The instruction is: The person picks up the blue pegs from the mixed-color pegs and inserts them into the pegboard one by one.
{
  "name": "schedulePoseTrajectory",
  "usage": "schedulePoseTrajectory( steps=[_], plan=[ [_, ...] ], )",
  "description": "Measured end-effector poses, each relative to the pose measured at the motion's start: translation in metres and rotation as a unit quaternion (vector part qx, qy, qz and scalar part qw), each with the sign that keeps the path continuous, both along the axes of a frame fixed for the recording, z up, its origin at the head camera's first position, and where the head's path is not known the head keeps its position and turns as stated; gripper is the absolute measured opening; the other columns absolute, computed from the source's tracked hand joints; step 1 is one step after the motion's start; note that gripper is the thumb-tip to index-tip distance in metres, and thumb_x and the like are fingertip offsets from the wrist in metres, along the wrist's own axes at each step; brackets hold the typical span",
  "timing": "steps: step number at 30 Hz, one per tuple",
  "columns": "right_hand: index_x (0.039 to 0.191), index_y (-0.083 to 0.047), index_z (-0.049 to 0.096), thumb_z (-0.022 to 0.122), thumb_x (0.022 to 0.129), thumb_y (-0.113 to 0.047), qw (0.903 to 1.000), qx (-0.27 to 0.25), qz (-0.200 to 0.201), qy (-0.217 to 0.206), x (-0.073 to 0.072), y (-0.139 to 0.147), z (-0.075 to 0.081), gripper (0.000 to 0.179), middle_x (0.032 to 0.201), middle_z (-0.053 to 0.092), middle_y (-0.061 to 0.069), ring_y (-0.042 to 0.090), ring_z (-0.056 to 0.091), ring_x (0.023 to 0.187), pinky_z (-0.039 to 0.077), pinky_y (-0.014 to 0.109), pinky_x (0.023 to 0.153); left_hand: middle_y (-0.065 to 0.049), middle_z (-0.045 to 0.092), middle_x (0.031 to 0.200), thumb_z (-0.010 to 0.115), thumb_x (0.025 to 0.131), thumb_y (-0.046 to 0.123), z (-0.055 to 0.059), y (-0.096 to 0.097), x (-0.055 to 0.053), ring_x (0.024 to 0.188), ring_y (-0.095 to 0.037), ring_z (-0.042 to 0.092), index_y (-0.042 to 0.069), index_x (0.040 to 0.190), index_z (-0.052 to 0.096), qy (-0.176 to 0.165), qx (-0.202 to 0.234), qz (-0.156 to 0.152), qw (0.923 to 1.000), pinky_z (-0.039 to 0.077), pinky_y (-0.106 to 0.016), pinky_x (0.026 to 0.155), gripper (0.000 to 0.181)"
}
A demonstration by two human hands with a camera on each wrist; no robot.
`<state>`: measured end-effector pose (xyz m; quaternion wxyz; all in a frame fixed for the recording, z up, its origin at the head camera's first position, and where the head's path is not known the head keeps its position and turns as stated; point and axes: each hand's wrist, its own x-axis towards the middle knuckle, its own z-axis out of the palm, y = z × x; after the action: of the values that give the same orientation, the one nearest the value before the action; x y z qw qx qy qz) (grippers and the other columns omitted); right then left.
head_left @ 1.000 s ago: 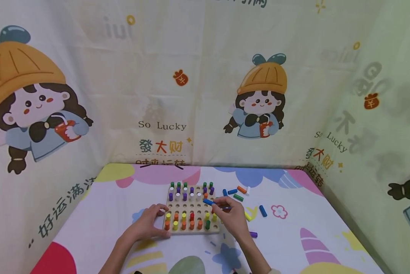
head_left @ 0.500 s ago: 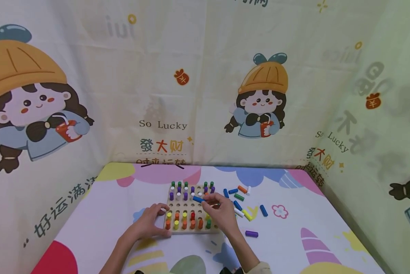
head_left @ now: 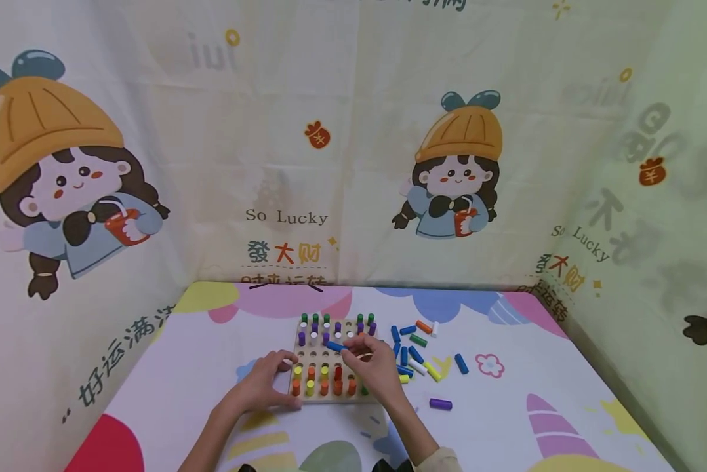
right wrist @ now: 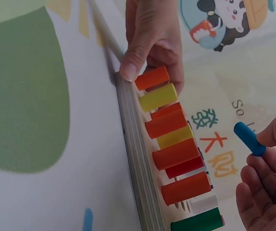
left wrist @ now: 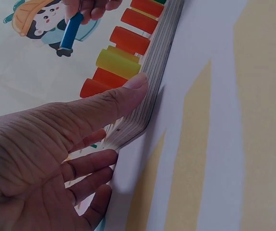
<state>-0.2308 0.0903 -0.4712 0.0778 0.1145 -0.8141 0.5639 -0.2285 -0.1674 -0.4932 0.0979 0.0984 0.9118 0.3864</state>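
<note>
A wooden pegboard lies on the table with rows of coloured pegs upright in it; its middle rows show bare holes. My left hand holds the board at its near left corner. Its thumb presses the front edge, and the fingers lie along the left side. Between thumb and fingertips, my right hand pinches a blue peg at one end. That peg is tilted above the middle rows, apart from the board. The right hand hides part of the board's right side.
Loose pegs lie right of the board, among them a green peg, an orange peg and several blue ones. A purple peg and a blue peg lie farther out. A printed curtain stands behind the table.
My right hand has carried the blue peg leftward from the board's right side to over its middle, uncovering loose pegs. The left hand has kept its hold on the corner.
</note>
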Motion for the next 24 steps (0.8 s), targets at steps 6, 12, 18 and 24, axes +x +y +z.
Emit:
schedulePoseTrajectory(
  steps=[6,12,18,24],
  plan=[
    [0.104,-0.011,0.073,0.075,0.093,-0.019,0.9999,0.016,0.002,0.001,-0.004,-0.003,-0.002,0.014,0.093,0.07,-0.002,0.013,0.064,0.086,0.054,0.022,0.078,-0.007,0.062,0.123,0.097,0.067,0.035,0.002,0.002,0.0,0.122,-0.035,0.05,0.019,0.125,0.057,0.0,0.0,-0.001,1.0,0.042,-0.062,0.103,0.072],
    [0.108,-0.007,0.073,0.074,0.094,-0.018,0.9993,0.037,0.005,0.004,-0.008,-0.009,-0.005,0.018,0.095,0.071,-0.002,0.014,0.064,0.087,0.053,0.022,0.078,-0.006,0.062,0.123,0.097,0.067,0.035,0.002,0.001,0.001,0.122,-0.034,0.05,0.019,0.124,0.058,-0.005,-0.001,0.005,1.0,0.042,-0.062,0.103,0.071],
    [0.105,-0.008,0.074,0.074,0.093,-0.017,0.9982,0.06,0.002,0.01,-0.012,-0.016,-0.007,0.014,0.093,0.07,-0.003,0.012,0.063,0.087,0.053,0.02,0.078,-0.006,0.062,0.123,0.097,0.067,0.035,0.001,0.001,0.0,0.121,-0.035,0.05,0.019,0.124,0.057,-0.005,0.001,0.0,1.0,0.042,-0.063,0.103,0.072],
    [0.102,-0.009,0.074,0.075,0.092,-0.014,0.998,0.061,0.012,0.016,-0.013,-0.021,-0.008,0.011,0.09,0.07,-0.002,0.012,0.064,0.084,0.054,0.021,0.076,-0.009,0.062,0.124,0.096,0.068,0.036,0.002,0.0,0.001,0.123,-0.037,0.051,0.017,0.126,0.057,-0.004,0.004,-0.009,0.9999,0.041,-0.063,0.103,0.072]
  ],
)
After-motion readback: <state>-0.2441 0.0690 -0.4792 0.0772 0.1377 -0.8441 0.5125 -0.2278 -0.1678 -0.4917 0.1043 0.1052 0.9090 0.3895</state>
